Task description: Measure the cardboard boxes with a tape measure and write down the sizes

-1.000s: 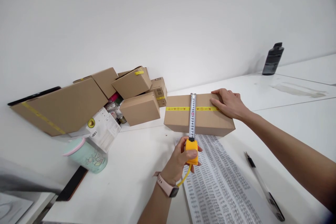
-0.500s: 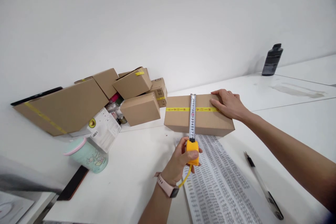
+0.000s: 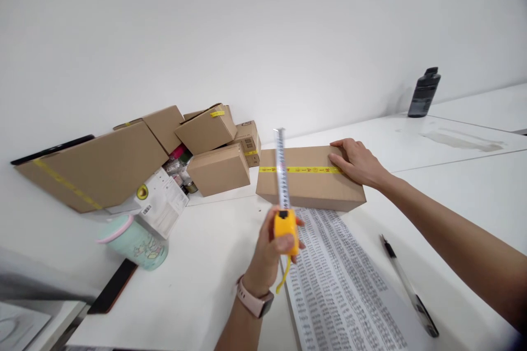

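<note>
Plainly, the left hand (image 3: 267, 252) is closed around the yellow tape measure (image 3: 286, 230), its thumb pressed on the front of the case and its other fingertips showing past the right side; the case sits snugly between them, in front of the taped carton (image 3: 325, 186). From it the metal blade (image 3: 282, 181) runs out over the left part of that carton, its tip appearing past the carton's back edge. The blade is blurred, and I cannot tell whether it touches the cardboard.

The right hand (image 3: 356, 164) lies over the carton's back right corner, thumb on the top face at the end of the yellow strip (image 3: 302, 170), forefinger along the back edge. Thumb and forefinger are slightly parted; the other fingers are partly hidden, so I cannot tell how firmly they grip.

Printed sheets (image 3: 341, 285) lie in front of the carton, with a pen (image 3: 407, 285) to their right. Stacked boxes (image 3: 220, 170) stand left of the carton, and a dark bottle (image 3: 424, 93) stands well apart behind it to the right.
</note>
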Motion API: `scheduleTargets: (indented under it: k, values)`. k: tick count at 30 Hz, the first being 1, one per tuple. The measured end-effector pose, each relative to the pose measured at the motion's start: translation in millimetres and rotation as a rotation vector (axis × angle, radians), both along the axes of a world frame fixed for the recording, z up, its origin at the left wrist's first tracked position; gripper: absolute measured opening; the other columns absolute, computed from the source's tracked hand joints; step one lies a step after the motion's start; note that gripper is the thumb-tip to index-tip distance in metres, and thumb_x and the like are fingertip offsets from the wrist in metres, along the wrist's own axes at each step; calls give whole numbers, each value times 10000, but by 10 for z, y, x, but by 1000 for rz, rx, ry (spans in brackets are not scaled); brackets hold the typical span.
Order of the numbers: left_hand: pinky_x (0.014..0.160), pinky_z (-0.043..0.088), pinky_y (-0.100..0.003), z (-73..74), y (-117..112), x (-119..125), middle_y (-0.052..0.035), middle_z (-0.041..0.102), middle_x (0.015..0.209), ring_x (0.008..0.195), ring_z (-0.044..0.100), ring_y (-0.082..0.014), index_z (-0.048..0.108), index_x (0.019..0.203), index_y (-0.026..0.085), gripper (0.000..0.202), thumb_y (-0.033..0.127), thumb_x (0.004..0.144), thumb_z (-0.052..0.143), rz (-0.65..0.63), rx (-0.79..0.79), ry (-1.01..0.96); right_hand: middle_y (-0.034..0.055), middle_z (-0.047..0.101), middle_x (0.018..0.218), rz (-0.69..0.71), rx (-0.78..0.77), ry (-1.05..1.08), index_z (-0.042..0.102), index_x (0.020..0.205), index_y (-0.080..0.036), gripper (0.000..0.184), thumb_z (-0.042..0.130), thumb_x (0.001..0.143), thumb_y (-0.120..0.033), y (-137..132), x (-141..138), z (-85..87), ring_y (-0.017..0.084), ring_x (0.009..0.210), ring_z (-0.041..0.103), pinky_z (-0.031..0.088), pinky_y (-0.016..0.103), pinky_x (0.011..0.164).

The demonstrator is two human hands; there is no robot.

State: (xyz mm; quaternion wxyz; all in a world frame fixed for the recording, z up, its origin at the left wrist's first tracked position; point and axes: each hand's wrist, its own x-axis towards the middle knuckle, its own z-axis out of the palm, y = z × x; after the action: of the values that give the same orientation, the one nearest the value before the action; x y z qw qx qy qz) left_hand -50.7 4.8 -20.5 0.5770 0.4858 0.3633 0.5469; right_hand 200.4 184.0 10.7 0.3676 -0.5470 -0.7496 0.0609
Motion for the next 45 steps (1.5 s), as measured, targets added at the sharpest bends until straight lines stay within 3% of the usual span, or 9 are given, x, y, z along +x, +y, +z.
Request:
scheduleTargets:
  k: [3,6,14,22,25,28,34,40,45]
  values:
    - [733,534,-312,72,68,-198,-59,676,1084,814,672,-183,533,1183,232,521,474,773,744,353,206,-92,128,619,1265,7,16,5,549,1228,-246,428,437,909,-508,-74,-10,2,378,1181,537,519,553,878]
    - [958,462,-335,17,197,-453,-55,705,1070,1015,651,-200,557,1154,219,499,466,767,753,595,230,-165,124,615,1248,17,80,-14,550,1239,-245,423,427,925,-501,-259,-36,-30,373,1167,542,523,544,884]
    - [780,512,-333,-483,98,-577,-68,703,954,894,672,-211,612,1016,201,449,492,713,772,460,-76,-326,156,577,1285,121,465,-30,480,1358,-239,414,504,959,-349,-905,-35,-555,364,1234,521,509,539,957]
    - [807,516,-325,-704,71,-544,-39,696,949,902,671,-198,596,1018,218,477,453,671,825,489,-76,-266,115,602,1326,299,506,76,464,1361,-319,428,557,947,-255,-784,6,-1060,342,1333,510,484,618,1023]
    - [812,497,-292,-555,12,-568,-42,708,978,939,663,-201,585,1094,223,513,433,692,825,564,-8,-136,118,585,1352,288,492,98,476,1355,-315,432,578,943,-236,-733,-11,-1094,331,1343,503,486,601,1037]
    - [762,491,-279,-206,-12,-598,-61,701,1056,966,641,-217,543,1206,233,580,456,734,796,609,124,172,125,580,1351,277,511,121,477,1363,-305,456,596,933,-211,-733,-48,-1093,325,1347,495,482,585,1051]
    - [732,488,-294,519,429,-574,-43,655,1029,857,620,-198,528,1225,219,622,364,688,806,286,217,691,116,576,1369,176,547,188,457,1387,-331,501,596,920,-218,-813,-144,-1176,341,1370,475,444,612,1078]
    - [683,441,-326,683,819,-312,-42,683,931,757,617,-242,564,1296,244,686,330,648,775,15,446,1329,147,580,1373,-46,350,557,460,1415,-295,435,482,988,-375,-790,-34,-1021,322,1278,558,501,566,1016]
    - [726,450,-365,830,920,-184,-84,687,1069,860,636,-291,525,1338,236,685,355,685,696,-181,498,1636,117,507,1489,52,144,812,362,1509,-322,536,425,1007,-501,-452,126,-613,253,1218,606,509,493,1023]
